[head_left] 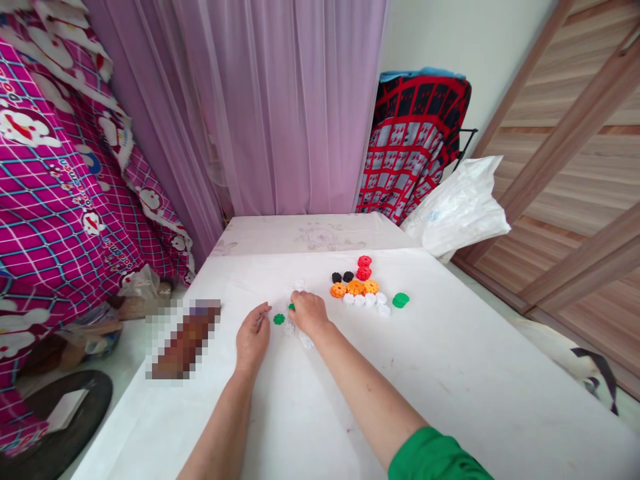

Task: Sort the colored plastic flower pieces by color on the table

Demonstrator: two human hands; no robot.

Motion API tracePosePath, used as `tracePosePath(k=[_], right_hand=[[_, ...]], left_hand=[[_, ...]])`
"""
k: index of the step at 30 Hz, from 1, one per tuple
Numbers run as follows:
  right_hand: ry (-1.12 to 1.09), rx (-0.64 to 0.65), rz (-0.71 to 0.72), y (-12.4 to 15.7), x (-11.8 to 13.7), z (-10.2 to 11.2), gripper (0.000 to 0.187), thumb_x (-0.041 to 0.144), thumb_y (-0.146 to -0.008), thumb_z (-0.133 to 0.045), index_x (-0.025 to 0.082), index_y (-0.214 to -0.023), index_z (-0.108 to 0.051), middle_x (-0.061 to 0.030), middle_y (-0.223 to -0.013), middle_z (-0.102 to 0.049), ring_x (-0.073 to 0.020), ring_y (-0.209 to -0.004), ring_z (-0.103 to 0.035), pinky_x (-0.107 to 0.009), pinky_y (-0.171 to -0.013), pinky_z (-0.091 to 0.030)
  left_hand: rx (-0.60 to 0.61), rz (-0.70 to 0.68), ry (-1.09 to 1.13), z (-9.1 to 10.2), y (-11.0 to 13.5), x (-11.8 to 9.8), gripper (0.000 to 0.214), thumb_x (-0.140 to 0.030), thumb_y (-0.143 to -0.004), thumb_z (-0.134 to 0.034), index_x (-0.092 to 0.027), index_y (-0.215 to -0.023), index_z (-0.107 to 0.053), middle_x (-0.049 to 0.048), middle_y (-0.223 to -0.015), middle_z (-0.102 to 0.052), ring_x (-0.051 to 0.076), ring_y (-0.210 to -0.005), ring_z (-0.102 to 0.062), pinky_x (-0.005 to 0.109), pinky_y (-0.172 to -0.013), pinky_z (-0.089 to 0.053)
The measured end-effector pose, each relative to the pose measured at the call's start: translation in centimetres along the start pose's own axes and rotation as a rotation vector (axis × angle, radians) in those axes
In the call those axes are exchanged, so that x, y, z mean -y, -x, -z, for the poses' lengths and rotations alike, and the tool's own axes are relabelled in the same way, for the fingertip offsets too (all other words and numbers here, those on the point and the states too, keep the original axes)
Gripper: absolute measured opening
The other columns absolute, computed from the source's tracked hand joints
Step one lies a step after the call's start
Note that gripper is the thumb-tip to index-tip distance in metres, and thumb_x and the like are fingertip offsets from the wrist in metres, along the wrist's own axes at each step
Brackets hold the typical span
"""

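Note:
My right hand (311, 313) is closed, its fingertips pinching a small green plastic disc (292, 307) that they partly cover. White notched discs (289, 329) lie just under and around those fingers, some of them half hidden. Another green notched disc (279, 319) rests flat on the tabletop between my two hands. To its left, my left hand (253, 339) is held sideways, fingers slightly curled and apart, with nothing seen in it.
Right of my hands sit orange discs (355, 287), red discs (364, 273), black discs (348, 277), a white row (369, 301) and green discs (401, 300). A blurred-out patch (185, 341) covers something at the left edge of the white-covered table (450, 400). A white plastic bag (457, 207) stands beyond.

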State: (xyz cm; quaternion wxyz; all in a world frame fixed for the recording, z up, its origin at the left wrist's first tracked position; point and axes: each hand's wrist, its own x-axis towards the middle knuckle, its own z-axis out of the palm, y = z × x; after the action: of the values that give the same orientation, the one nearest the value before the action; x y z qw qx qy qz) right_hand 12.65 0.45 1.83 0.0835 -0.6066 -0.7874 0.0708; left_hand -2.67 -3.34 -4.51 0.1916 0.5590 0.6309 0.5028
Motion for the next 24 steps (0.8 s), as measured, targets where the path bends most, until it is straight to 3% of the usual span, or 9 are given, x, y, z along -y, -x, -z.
tracePosePath(k=[6, 11, 14, 19, 22, 24], right_hand=[[-0.034, 0.008, -0.043, 0.2, -0.2, 0.2, 0.029, 0.023, -0.081, -0.059, 0.014, -0.109, -0.055, -0.0134, -0.103, -0.069, -0.0236, -0.095, -0.065, -0.031, -0.076, -0.045], [-0.193, -0.082, -0.111, 1.8, -2.9, 0.9, 0.038, 0.024, -0.080, -0.059, 0.019, -0.117, -0.051, -0.0067, -0.102, -0.070, -0.0189, -0.091, -0.065, -0.027, -0.075, -0.044], [-0.267, -0.186, -0.194, 3.4, -7.1, 2.1, 0.039, 0.025, -0.078, -0.061, 0.022, -0.116, -0.051, -0.0019, -0.101, -0.070, -0.0156, -0.084, -0.065, -0.025, -0.072, -0.043], [-0.174, -0.368, -0.405, 6.1, -17.0, 5.0, 0.041, 0.032, -0.077, -0.061, 0.023, -0.115, -0.050, -0.0008, -0.096, -0.072, -0.0166, -0.078, -0.065, -0.026, -0.068, -0.042], [-0.095, -0.384, -0.484, 7.4, -21.6, 6.1, 0.041, 0.032, -0.077, -0.059, 0.023, -0.115, -0.050, -0.0002, -0.095, -0.072, -0.0181, -0.080, -0.066, -0.027, -0.068, -0.041], [-0.057, -0.359, -0.500, 7.9, -23.3, 6.4, 0.041, 0.034, -0.076, -0.059, 0.023, -0.115, -0.050, -0.0003, -0.093, -0.073, -0.0190, -0.080, -0.066, -0.028, -0.068, -0.041]], left_hand=[[0.008, -0.016, -0.025, 0.0, -0.1, 0.1, 0.029, -0.026, -0.082, -0.047, -0.023, -0.103, -0.066, 0.0042, -0.116, -0.069, 0.020, -0.110, -0.063, 0.039, -0.102, -0.046], [0.024, 0.001, -0.038, 0.2, 0.0, -0.2, 0.029, -0.026, -0.081, -0.048, -0.022, -0.103, -0.066, 0.0047, -0.114, -0.070, 0.021, -0.108, -0.064, 0.039, -0.100, -0.048], [0.027, 0.009, -0.047, 0.3, 0.0, -0.3, 0.029, -0.027, -0.081, -0.049, -0.022, -0.103, -0.066, 0.0045, -0.114, -0.070, 0.021, -0.108, -0.064, 0.039, -0.100, -0.048], [0.037, 0.000, -0.074, 0.4, -0.1, -0.3, 0.029, -0.028, -0.081, -0.049, -0.024, -0.104, -0.066, 0.0040, -0.115, -0.070, 0.022, -0.109, -0.064, 0.040, -0.100, -0.047], [0.030, -0.006, -0.077, 0.4, -0.1, -0.6, 0.029, -0.028, -0.080, -0.049, -0.024, -0.104, -0.066, 0.0035, -0.113, -0.071, 0.021, -0.107, -0.064, 0.039, -0.099, -0.048], [0.035, -0.004, -0.093, 0.5, -0.2, -0.8, 0.029, -0.028, -0.080, -0.049, -0.024, -0.103, -0.066, 0.0034, -0.114, -0.071, 0.022, -0.107, -0.065, 0.038, -0.098, -0.049]])
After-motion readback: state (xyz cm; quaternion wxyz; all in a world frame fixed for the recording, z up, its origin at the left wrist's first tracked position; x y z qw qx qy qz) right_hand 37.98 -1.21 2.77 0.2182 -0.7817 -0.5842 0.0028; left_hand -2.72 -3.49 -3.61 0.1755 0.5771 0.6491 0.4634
